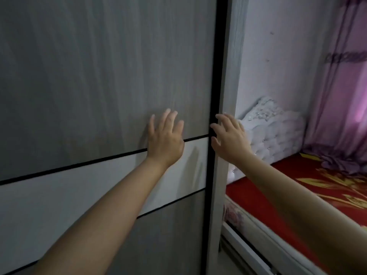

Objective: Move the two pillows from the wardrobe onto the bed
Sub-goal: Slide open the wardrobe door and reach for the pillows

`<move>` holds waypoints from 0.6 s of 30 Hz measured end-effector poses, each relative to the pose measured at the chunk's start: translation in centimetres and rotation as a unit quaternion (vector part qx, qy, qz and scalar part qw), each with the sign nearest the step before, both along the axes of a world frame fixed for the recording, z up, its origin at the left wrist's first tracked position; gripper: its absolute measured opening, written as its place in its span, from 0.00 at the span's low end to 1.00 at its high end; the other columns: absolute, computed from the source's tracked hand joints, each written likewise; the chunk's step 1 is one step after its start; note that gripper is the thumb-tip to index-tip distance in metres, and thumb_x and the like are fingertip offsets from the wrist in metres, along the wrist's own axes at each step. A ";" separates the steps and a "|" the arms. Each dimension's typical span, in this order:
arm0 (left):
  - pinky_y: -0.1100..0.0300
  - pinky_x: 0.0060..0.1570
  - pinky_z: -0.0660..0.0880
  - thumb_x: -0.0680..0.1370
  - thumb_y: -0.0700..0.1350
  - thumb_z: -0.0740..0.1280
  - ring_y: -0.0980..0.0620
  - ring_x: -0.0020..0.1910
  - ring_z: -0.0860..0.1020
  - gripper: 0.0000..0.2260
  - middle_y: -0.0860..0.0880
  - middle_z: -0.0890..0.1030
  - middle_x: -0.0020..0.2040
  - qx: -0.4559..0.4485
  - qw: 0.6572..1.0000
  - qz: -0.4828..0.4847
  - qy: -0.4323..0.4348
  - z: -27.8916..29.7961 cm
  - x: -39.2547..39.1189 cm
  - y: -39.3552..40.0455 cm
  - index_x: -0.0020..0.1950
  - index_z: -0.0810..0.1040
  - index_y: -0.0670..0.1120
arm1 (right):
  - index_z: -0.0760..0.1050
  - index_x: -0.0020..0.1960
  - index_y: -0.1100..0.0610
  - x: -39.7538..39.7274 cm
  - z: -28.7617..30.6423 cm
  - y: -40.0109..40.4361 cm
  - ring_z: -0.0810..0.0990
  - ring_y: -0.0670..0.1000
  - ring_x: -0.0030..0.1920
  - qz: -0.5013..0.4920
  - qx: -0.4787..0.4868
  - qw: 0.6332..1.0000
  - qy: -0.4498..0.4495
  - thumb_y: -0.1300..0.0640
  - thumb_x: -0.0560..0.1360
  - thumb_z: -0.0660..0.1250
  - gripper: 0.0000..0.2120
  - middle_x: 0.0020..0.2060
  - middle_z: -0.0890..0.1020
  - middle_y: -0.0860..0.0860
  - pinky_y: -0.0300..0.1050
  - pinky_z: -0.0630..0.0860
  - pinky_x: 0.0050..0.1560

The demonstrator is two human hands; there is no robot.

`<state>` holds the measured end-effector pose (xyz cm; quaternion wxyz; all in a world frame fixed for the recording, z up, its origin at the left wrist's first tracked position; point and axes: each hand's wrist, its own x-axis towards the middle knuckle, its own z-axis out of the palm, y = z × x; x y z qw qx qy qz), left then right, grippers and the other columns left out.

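Note:
A grey wardrobe door with a white band and black trim fills the left of the head view and is closed. My left hand lies flat on the door, fingers spread, near its right edge. My right hand is at the door's black edge strip, fingers apart and curled around that edge. The bed with a red and gold patterned cover lies to the right. No pillows are visible; the wardrobe's inside is hidden.
The wardrobe's pale side panel stands between door and bed. A white tufted headboard leans against the wall. A pink-purple curtain hangs at the far right, its hem resting on the bed.

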<state>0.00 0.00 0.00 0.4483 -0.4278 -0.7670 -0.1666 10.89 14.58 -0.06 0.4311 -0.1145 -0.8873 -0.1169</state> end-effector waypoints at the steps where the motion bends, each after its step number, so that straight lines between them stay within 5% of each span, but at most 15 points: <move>1: 0.30 0.54 0.70 0.62 0.35 0.75 0.34 0.59 0.77 0.18 0.34 0.81 0.56 0.017 1.000 0.007 -0.006 0.3 -0.4 0.8 0.50 0.81 0.36 | 0.79 0.49 0.68 -0.6 0.6 1.3 0.75 0.68 0.61 0.024 0.033 0.998 0.044 0.67 0.64 0.73 0.14 0.56 0.80 0.67 0.63 0.73 0.59; 7: 0.28 0.56 0.66 0.71 0.45 0.58 0.32 0.62 0.74 0.23 0.33 0.77 0.62 0.047 0.990 0.124 0.037 -0.6 -1.9 4.1 0.59 0.76 0.33 | 0.81 0.47 0.68 -4.5 2.6 8.9 0.77 0.71 0.56 0.142 0.198 0.963 0.119 0.68 0.61 0.72 0.15 0.53 0.81 0.68 0.70 0.72 0.55; 12: 0.26 0.53 0.66 0.71 0.46 0.58 0.31 0.60 0.75 0.24 0.32 0.78 0.61 0.074 0.974 0.210 0.032 -0.7 -2.3 6.7 0.60 0.75 0.33 | 0.81 0.37 0.66 -6.9 1.5 12.0 0.79 0.69 0.55 0.264 0.229 0.921 0.172 0.67 0.64 0.68 0.04 0.49 0.85 0.64 0.60 0.70 0.61; 18: 0.25 0.50 0.68 0.71 0.49 0.57 0.31 0.57 0.77 0.26 0.33 0.79 0.59 0.062 0.961 0.267 0.039 -0.3 -3.1 7.1 0.60 0.75 0.32 | 0.77 0.30 0.61 -7.6 2.2 13.4 0.81 0.64 0.56 0.319 0.247 0.894 0.195 0.63 0.66 0.65 0.07 0.46 0.86 0.60 0.59 0.64 0.60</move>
